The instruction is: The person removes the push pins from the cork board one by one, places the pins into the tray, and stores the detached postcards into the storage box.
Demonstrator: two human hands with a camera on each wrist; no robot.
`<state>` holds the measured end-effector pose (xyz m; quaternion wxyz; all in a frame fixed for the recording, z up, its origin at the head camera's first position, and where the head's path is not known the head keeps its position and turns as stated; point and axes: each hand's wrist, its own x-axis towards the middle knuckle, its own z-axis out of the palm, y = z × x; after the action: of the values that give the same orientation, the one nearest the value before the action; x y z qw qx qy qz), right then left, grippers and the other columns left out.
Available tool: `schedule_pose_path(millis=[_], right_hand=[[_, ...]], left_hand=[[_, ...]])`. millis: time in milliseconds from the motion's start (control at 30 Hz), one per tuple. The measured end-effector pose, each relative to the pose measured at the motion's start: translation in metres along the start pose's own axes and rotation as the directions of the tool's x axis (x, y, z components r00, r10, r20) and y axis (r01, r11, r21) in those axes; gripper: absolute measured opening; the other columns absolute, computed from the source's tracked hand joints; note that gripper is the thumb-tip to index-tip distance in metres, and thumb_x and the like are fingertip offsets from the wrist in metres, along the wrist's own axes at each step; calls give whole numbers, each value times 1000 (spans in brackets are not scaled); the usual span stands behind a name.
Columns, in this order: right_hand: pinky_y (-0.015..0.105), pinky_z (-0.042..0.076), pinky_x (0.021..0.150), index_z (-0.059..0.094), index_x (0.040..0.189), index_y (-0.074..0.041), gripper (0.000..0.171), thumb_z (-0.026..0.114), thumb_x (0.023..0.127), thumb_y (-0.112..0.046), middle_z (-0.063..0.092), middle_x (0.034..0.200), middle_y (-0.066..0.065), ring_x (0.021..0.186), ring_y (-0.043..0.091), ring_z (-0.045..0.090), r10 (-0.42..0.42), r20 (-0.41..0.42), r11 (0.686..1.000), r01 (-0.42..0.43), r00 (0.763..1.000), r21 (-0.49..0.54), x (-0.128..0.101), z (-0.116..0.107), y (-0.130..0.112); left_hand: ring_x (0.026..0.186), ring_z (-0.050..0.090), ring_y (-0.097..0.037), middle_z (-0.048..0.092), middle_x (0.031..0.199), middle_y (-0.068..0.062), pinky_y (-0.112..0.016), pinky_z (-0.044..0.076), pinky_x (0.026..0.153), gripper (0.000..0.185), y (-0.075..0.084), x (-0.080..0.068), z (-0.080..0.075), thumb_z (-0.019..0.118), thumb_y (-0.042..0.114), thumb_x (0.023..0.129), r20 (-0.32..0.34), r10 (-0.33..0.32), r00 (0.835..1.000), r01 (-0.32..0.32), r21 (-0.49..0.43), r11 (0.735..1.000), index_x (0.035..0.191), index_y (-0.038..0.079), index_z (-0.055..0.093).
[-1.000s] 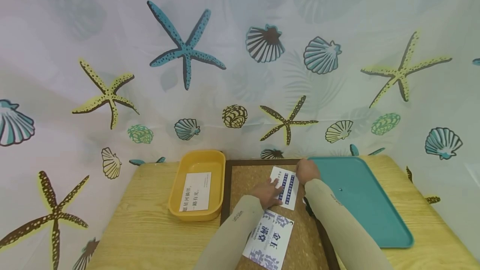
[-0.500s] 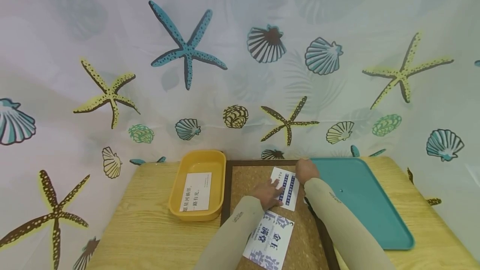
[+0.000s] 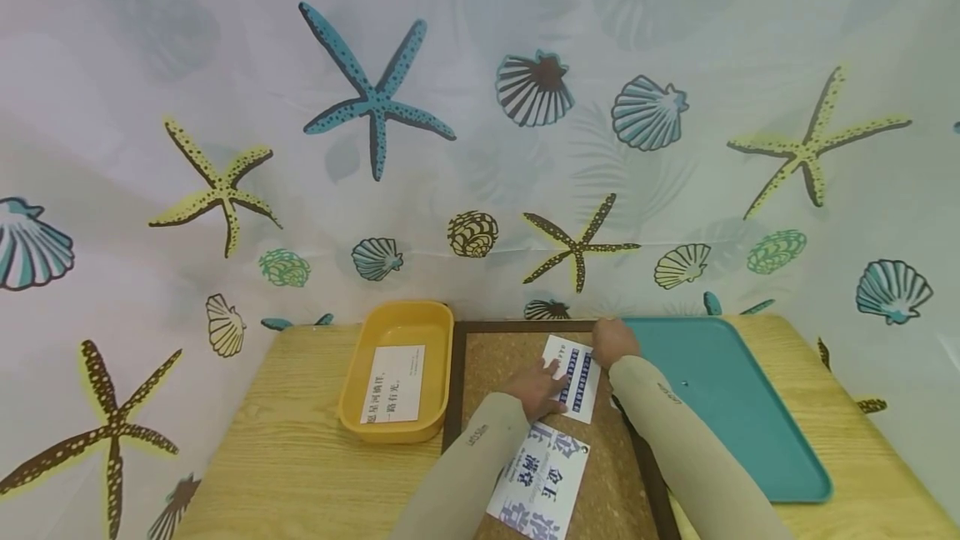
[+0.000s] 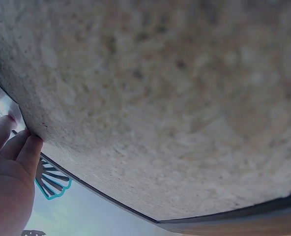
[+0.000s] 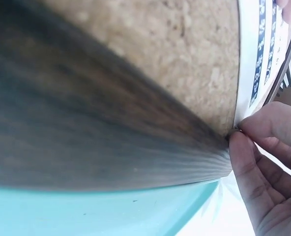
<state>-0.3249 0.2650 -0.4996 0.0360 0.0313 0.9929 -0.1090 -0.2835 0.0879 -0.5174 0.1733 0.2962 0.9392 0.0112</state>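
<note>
Little has shifted: left hand (image 3: 537,385) still flattens the white blue-printed card (image 3: 576,377) on the cork board (image 3: 487,365); right hand (image 3: 613,341) pinches a small pin (image 5: 234,131) at its far corner.

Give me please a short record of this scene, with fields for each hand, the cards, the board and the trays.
left hand: rests flat on the small white card, fingers straight
right hand: pinches something small at that card's far corner; a pin, perhaps
second card: larger, lies nearer the person on the board
cork board: dark frame, between the two trays
yellow tray: left of the board, holds one white card
teal tray: right of the board
</note>
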Motion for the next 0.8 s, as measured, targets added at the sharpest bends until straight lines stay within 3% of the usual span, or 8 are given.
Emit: schedule_pose_path(millis=[367, 600, 800], right_hand=[[38, 51, 61, 68, 78, 0, 5, 66, 83, 0, 64, 71, 8, 63, 19, 58, -37, -6, 999, 37, 999, -22, 3, 4, -1], [35, 50, 57, 69, 78, 1, 6, 65, 82, 1, 64, 69, 7, 62, 19, 57, 13, 63, 1000, -14, 998, 9, 3, -2, -4], [39, 52, 60, 67, 86, 5, 6, 64, 82, 2, 64, 75, 14, 65, 23, 60, 42, 34, 999, -42, 999, 23, 8, -1, -5]], left_hand=[[145, 23, -15, 25, 157, 8, -35, 27, 114, 59, -3, 2, 3, 52, 52, 92, -5, -9, 1000, 9, -9, 1000, 147, 39, 36], [144, 24, -17, 26, 157, 6, -35, 27, 113, 59, -4, 1, 3, 51, 51, 93, -9, 15, 1000, -15, 14, 1000, 148, 36, 37], [144, 25, -18, 27, 157, 5, -34, 28, 113, 58, -2, 0, 3, 51, 51, 93, -36, 32, 999, -30, 31, 999, 148, 35, 37]])
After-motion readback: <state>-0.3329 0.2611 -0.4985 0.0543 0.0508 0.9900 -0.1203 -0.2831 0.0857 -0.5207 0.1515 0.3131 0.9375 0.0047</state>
